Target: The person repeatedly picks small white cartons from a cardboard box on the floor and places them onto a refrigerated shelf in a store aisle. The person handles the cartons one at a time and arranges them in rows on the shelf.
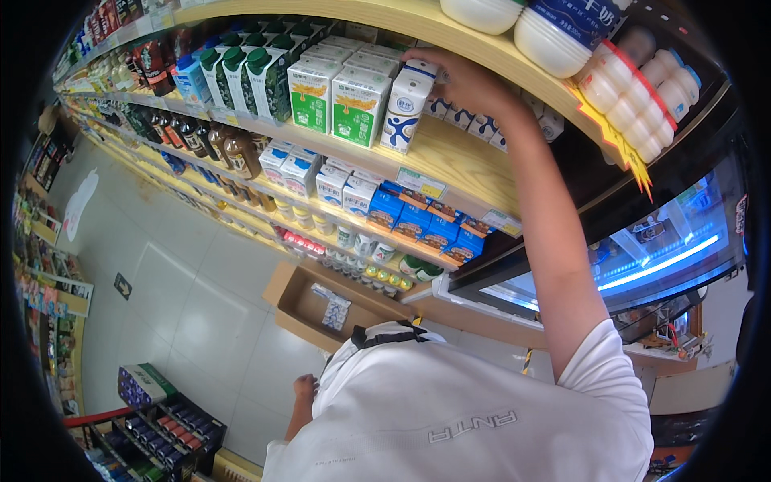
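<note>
My right hand point(461, 81) reaches over the upper shelf. Its fingers are around the top of a white-and-blue milk carton point(405, 111), which stands upright at the shelf's front. Green-and-white milk cartons point(359, 108) stand in rows just left of it. Behind and right of the hand, smaller white-and-blue cartons point(461, 115) line the back of the shelf. Down by my left side hangs my left hand point(306, 385), its fingers curled with nothing visible in them. Below the shelves, an open cardboard box point(289, 301) holds a few white-and-blue cartons point(334, 313).
A wooden shelf edge point(385, 18) with large white bottles point(554, 36) runs overhead. Lower shelves carry blue boxes point(412, 220) and brown bottles point(241, 153). A lit glass-fronted cooler point(656, 241) stands at the right. A rack of cans point(162, 434) is at lower left.
</note>
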`<state>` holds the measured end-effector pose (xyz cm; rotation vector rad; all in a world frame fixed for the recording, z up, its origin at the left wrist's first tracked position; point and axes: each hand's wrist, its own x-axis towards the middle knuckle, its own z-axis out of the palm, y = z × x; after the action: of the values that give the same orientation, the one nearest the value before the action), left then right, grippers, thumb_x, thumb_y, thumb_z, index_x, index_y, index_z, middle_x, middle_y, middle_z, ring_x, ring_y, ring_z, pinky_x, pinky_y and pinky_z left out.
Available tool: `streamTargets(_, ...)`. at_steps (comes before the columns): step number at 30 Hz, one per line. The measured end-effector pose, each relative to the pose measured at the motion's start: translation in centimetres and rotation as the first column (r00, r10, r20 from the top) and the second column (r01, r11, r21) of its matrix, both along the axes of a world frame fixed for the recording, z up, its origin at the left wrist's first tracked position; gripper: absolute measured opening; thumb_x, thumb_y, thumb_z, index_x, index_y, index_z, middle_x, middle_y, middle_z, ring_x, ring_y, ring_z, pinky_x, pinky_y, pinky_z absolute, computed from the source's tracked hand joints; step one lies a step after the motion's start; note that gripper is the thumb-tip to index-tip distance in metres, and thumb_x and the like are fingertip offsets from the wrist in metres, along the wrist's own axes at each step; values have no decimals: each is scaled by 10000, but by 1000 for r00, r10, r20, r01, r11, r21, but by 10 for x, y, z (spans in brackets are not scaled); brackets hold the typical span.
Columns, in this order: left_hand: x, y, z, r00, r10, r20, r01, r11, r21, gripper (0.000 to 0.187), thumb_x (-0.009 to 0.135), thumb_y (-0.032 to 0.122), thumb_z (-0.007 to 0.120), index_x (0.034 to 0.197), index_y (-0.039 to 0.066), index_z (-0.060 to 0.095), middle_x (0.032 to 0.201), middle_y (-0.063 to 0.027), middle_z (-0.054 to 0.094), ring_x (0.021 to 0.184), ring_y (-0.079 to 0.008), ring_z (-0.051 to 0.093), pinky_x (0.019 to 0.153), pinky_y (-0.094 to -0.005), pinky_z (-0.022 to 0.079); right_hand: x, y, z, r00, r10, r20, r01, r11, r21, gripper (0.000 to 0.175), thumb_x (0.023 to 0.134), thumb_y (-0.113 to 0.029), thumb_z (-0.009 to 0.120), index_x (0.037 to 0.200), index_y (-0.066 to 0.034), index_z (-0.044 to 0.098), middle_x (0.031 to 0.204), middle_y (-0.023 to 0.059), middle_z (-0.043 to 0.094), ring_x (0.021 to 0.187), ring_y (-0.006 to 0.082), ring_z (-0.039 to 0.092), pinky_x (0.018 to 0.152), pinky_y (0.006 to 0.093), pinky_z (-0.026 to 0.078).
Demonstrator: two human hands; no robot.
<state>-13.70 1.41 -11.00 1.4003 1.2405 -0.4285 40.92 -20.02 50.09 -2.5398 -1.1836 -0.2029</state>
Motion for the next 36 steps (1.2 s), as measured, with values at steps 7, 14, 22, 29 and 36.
streamTargets(7,-2,-2,-3,1000,-3,19,3,1000,-5,314,956,207,624,1163,-21,680,985,-133,740,741,-206,703,539,-323,528,-5,-1,7,1000,-18,-5,18,999,-39,623,871,-94,768,1445,-232,567,1392,119,641,1239,273,628,1059,395,515)
streamTargets(14,0,-9,-3,1000,-3,11,4,1000,-21,321,959,210,626,1184,-14,672,992,-131,740,758,-200,704,541,-316,520,-6,-7,1,997,-47,55,46,999,22,715,855,-97,783,1501,-251,518,1428,150,610,1294,298,591,1112,398,466)
streamTargets(22,-5,-26,-29,995,95,19,-94,994,-57,303,957,196,625,1174,-10,672,960,-119,735,724,-182,691,507,-297,492,-70,-31,-19,932,-162,324,47,941,336,588,897,-95,721,1460,-117,555,1402,186,616,1319,349,563,1104,397,442)
streamTargets(29,-2,-48,-48,981,192,10,-190,977,-98,276,944,164,611,1135,-20,686,932,-118,742,695,-171,693,472,-278,476,-154,-41,-95,962,-94,258,-52,859,509,303,822,35,687,1106,-54,739,1115,110,683,1037,318,627,1055,498,425)
streamTargets(36,-4,-89,-44,967,255,16,-253,965,-72,263,939,132,607,1115,-45,688,888,-114,741,669,-164,693,459,-272,471,-182,-45,-124,958,-2,285,-132,884,449,239,811,47,679,1019,-53,743,1113,73,691,1057,262,661,1064,531,409)
